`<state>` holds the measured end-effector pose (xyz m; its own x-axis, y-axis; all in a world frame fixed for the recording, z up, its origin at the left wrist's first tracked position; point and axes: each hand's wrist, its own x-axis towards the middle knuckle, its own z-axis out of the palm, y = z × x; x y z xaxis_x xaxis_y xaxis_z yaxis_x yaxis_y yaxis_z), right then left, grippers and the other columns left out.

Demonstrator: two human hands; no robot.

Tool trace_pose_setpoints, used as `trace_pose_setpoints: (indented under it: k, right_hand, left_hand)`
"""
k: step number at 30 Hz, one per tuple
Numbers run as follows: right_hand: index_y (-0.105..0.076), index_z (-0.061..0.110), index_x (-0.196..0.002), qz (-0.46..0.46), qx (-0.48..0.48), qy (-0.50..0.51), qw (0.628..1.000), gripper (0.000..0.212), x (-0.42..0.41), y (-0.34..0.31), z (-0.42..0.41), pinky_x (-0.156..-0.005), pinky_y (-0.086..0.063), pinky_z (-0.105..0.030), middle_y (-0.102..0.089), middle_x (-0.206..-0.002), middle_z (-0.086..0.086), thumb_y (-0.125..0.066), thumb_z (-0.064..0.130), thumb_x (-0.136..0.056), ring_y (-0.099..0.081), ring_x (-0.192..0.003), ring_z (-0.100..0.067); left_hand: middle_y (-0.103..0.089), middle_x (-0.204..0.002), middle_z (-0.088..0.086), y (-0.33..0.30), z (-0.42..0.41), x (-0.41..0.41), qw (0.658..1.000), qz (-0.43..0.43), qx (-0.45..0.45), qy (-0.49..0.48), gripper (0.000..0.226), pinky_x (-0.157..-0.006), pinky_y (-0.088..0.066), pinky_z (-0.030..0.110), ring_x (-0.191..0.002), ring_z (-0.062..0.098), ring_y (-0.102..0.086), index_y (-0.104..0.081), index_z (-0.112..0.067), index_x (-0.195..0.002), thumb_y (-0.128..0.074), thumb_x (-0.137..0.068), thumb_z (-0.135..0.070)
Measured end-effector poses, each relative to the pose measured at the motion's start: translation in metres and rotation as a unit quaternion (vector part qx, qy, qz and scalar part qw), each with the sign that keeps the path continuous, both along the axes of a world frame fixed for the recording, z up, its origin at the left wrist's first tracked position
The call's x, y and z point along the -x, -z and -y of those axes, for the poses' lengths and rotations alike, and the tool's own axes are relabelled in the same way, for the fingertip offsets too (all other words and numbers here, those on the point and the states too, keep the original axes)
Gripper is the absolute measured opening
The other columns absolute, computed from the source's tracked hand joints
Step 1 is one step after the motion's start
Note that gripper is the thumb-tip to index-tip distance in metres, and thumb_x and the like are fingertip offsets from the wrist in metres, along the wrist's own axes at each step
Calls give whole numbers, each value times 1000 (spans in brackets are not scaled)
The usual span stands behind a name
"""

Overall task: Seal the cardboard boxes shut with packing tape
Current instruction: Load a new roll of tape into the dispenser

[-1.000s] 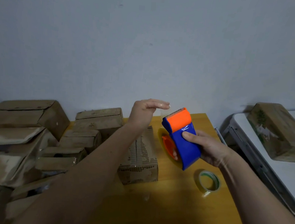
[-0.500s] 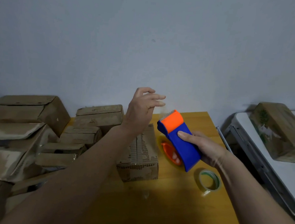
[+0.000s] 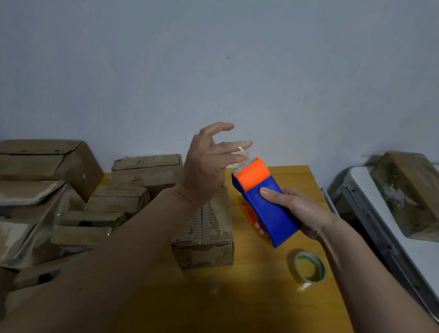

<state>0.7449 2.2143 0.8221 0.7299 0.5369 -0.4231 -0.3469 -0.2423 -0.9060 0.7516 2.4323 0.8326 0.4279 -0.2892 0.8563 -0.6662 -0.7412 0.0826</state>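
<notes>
Left hand (image 3: pixel 208 165) has spread beside the gripped tape dispenser (image 3: pixel 265 204).

A tape dispenser (image 3: pixel 265 205) of smooth, slightly glossy plastic, blue in the body with an orange front. A cardboard box (image 3: pixel 206 233) of matt brown card, its top skin torn to rough corrugated ridges. Stacked cardboard boxes (image 3: pixel 40 194) are dull, creased brown card, some with shiny clear tape. A tape roll (image 3: pixel 309 268) looks glossy and translucent. The table (image 3: pixel 241 304) is smooth yellow wood with a soft sheen.
</notes>
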Motion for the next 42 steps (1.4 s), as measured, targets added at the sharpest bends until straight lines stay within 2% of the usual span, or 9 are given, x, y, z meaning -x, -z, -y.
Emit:
trace_pose_setpoints:
  k: [7,13,16,19,21,24,29,34,42]
  right_hand:
    - [-64,2,-90,36,66,124,989,39,-3,3,-11,-60,-57,-34,-72,-78,-16,-68,41,-85,-68,-61,-27]
    - [-59,8,-75,137,93,313,935,42,-21,27,-31,-63,-43,-35,-63,-76,-9,-63,49,-85,-57,-67,-26]
    - [-51,11,-76,202,108,318,920,50,-25,33,-31,-58,-38,-33,-56,-69,-4,-60,60,-79,-50,-61,-22]
    - [-51,10,-83,230,123,318,911,48,-26,38,-26,-57,-38,-32,-59,-75,-6,-62,57,-82,-52,-63,-22]
    - [-52,10,-89,246,120,313,909,45,-24,41,-25,-58,-43,-34,-63,-83,-8,-63,53,-83,-58,-69,-25]
    - [-51,10,-92,270,118,298,908,44,-19,42,-30,-60,-47,-38,-61,-83,-8,-66,51,-82,-58,-71,-25]
    - [-47,9,-91,277,138,275,910,45,-10,45,-37,-56,-39,-32,-53,-77,-2,-68,48,-82,-48,-64,-19]
    - [-46,10,-94,263,179,262,911,48,-4,54,-32,-66,-48,-45,-55,-80,-3,-69,50,-80,-53,-69,-23]
    - [-48,11,-95,241,245,226,912,52,3,62,-27,-67,-49,-45,-58,-83,-3,-63,59,-80,-57,-74,-27]
  left_hand:
    - [-69,-118,4,-19,-12,-7,918,79,-384,-55,30,-87,-37,36,-115,31,-60,-75,-8,-90,-46,-94,-4]
    - [-52,-136,19,11,53,45,752,-145,-630,-127,39,-100,-40,42,-123,34,-47,-66,-17,-119,-33,-99,-21]
    - [-63,-71,1,16,58,60,871,-82,-484,-23,16,-55,-40,25,-62,16,-54,-68,-17,-73,-55,-83,-17]
    - [-56,-67,6,9,56,52,988,-10,-157,-1,17,-52,-36,27,-59,20,-50,-63,-9,-75,-47,-73,-3]
    - [-57,-87,7,0,54,40,992,-79,70,-75,19,-66,-42,21,-78,19,-54,-63,-5,-95,-55,-78,-4]
    - [-51,-106,-3,-3,54,22,906,-276,295,-128,44,-73,-43,14,-92,10,-52,-58,-11,-116,-77,-79,-25]
    - [-63,-95,-6,25,76,22,854,-331,375,-142,35,-69,-49,14,-76,2,-61,-60,-17,-114,-75,-82,-16]
    - [-65,-87,8,44,74,26,894,-261,308,-197,21,-64,-43,6,-71,11,-58,-73,-6,-107,-67,-87,-6]
    - [-67,-97,9,66,71,30,940,-166,201,-222,14,-71,-55,31,-90,25,-61,-75,-6,-92,-65,-82,-9]
